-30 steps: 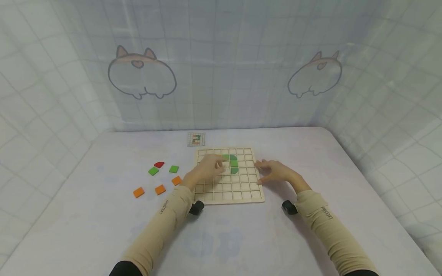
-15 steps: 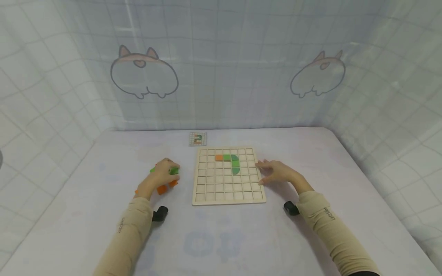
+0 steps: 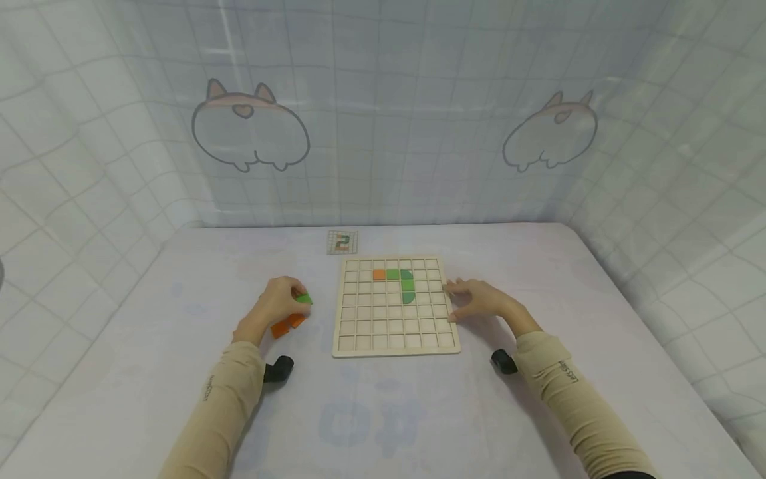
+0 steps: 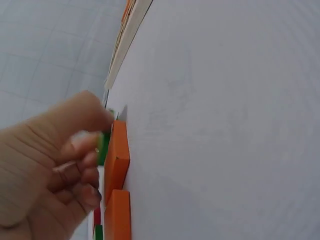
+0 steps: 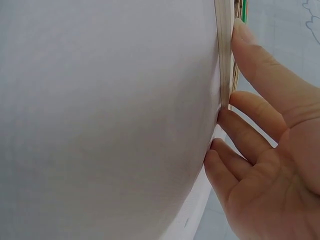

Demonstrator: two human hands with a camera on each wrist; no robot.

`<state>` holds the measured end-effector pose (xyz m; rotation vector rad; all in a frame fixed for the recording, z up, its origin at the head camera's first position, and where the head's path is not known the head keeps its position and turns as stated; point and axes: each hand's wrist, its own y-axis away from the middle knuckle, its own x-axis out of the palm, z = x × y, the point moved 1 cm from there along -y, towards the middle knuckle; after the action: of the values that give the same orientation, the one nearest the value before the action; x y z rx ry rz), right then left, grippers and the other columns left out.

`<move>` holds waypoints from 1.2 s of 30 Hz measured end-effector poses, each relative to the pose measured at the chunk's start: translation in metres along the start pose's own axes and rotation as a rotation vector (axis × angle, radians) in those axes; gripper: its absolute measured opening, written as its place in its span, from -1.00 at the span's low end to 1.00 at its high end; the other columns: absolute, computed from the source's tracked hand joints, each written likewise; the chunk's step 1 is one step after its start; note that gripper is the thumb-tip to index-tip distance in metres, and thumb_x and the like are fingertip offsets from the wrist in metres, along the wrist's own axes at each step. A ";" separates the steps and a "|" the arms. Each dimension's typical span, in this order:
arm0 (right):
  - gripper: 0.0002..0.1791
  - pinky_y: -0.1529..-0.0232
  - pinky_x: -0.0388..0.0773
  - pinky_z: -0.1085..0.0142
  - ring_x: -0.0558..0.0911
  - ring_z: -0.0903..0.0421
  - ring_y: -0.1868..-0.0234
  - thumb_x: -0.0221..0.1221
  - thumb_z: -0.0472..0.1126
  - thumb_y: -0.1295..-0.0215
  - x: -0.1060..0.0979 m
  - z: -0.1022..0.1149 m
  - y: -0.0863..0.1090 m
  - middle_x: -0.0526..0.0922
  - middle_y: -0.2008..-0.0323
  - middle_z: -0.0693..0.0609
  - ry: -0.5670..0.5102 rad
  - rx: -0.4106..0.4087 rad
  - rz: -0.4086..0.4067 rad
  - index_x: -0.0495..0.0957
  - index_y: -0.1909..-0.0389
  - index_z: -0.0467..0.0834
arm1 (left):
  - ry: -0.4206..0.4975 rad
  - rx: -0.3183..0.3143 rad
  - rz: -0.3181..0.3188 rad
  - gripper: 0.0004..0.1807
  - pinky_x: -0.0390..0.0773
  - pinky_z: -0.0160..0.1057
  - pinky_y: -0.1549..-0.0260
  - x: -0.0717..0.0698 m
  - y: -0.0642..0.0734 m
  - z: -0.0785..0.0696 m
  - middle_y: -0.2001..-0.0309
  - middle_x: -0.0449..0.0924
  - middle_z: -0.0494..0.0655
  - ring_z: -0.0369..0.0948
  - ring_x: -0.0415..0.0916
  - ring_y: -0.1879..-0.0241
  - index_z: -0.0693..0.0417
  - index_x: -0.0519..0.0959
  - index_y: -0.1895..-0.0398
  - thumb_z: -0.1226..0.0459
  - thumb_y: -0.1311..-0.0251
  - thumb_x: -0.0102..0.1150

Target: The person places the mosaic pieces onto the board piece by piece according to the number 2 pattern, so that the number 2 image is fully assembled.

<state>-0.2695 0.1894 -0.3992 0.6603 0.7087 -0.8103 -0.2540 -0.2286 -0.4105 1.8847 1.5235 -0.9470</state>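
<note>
My left hand (image 3: 277,301) is left of the wooden grid board (image 3: 396,327), pinching a small green square tile (image 3: 305,299) between thumb and fingers. Two orange square tiles (image 3: 279,328) lie just below it. In the left wrist view, the orange tiles (image 4: 118,155) stand out beside the fingers, and the green tile (image 4: 103,149) is partly hidden behind them. On the board sit an orange tile (image 3: 380,275), two green squares (image 3: 407,285) and two darker green rounded pieces (image 3: 409,298). Loosely bent fingers of my right hand (image 3: 481,299) touch the board's right edge.
A small pattern card (image 3: 342,242) showing a 2-like figure lies behind the board. Beside the left hand, the wrist view shows a red piece (image 4: 97,217) and another green tile (image 4: 99,232). Tiled-pattern curtains surround the table (image 3: 383,399).
My left hand has left the board, where an orange tile now sits, and moved left to the loose tiles, taking hold of a green one. The right hand stays at the board's edge.
</note>
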 end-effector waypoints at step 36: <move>-0.14 -0.36 -0.12 -0.12 -0.03 -0.22 -0.43 0.39 -0.04 0.00 0.000 -0.001 0.000 0.16 -0.37 -0.18 -0.008 0.020 -0.001 0.29 -0.32 -0.21 | 0.072 0.261 0.157 -0.70 0.56 -0.21 0.12 0.093 -0.065 -0.107 0.18 0.66 0.03 -0.10 0.58 0.17 0.24 0.64 0.18 0.39 0.08 0.28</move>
<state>-0.2701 0.1903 -0.4000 0.6741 0.6945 -0.8212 -0.2860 -0.0765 -0.4167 2.2075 1.3190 -1.0563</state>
